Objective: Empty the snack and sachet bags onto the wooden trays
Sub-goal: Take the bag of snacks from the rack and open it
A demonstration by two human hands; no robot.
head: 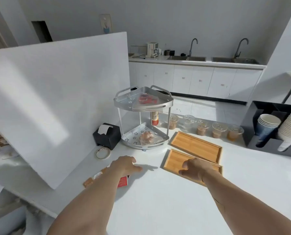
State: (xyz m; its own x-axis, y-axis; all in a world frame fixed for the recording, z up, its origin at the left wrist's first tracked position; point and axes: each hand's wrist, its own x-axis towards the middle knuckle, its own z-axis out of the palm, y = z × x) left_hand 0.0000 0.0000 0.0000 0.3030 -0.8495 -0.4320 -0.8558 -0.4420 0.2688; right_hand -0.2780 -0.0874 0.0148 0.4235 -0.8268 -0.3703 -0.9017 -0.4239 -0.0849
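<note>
1. The left hand (pixel 125 164) hovers over the white tabletop (pixel 158 200), fingers relaxed, grasping nothing.
2. The right hand (pixel 196 168) hangs above the near wooden tray (pixel 173 161), fingers loose, holding nothing.
3. The far wooden tray (pixel 196 146) lies just behind it.
4. A clear bag of red sachets (pixel 147 100) sits on the corner rack's (pixel 168 103) top tier; a snack bag (pixel 147 137) sits on the lower tier.
5. No writing is legible.

We see a white counter (pixel 158 200) bearing two wooden trays (pixel 196 146) at one o'clock, a corner rack (pixel 143 116) at twelve, a tape roll (pixel 103 153) at eleven, lidded cups (pixel 219 132) beyond.
</note>
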